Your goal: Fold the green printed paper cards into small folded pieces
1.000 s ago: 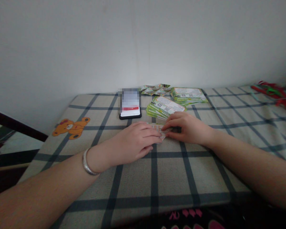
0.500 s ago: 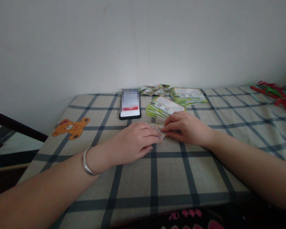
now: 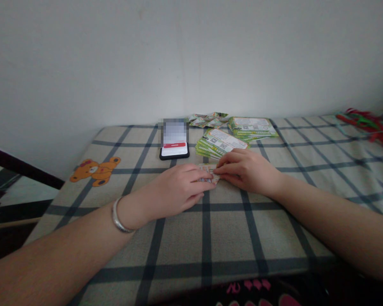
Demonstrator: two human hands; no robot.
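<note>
Both hands meet over a small printed paper slip [image 3: 208,175] lying on the checked cloth [image 3: 185,238]. My left hand [image 3: 175,189], with a silver bracelet [image 3: 118,217] on its wrist, lies palm down with fingers pressed on the slip's left part. My right hand [image 3: 247,170] pinches the slip's right end with fingers together. Most of the slip is hidden under the fingers. Just beyond the hands lies a fanned stack of green and white leaflets [image 3: 221,143].
A black phone [image 3: 174,140] lies behind my left hand. A second leaflet stack [image 3: 252,126] and some folded paper pieces [image 3: 208,120] sit near the wall. Red and green strips [image 3: 368,125] lie at the far right. A bear print [image 3: 95,170] marks the cloth's left side.
Both hands have shifted slightly on the slip; the right fingers have slid a little to the left and more of the slip shows between the hands.
</note>
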